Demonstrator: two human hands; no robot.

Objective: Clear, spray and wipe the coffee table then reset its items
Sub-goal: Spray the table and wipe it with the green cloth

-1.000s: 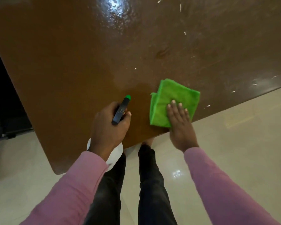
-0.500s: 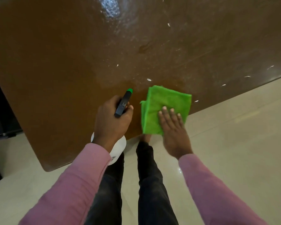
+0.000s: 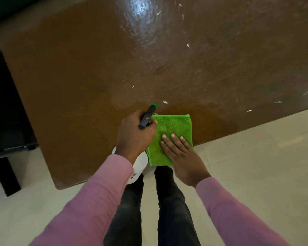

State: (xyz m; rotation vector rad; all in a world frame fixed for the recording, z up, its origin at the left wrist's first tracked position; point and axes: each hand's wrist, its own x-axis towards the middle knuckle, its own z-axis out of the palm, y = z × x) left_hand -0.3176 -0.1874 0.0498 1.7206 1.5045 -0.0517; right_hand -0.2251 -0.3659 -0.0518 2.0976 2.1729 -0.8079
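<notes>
My right hand (image 3: 182,157) lies flat, fingers spread, on the cloth (image 3: 171,132) at the table's (image 3: 69,86) near edge, low centre of frame. My left hand (image 3: 135,134) is wrapped round the bottle (image 3: 146,118), nozzle aimed up-frame, touching the cloth's left side. Wet streaks and white flecks lie up and right, so I judge the right hand wipes that way.

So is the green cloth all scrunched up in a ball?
No, the green cloth lies flat and folded on the coffee table, with the right hand pressing down on it.
</notes>
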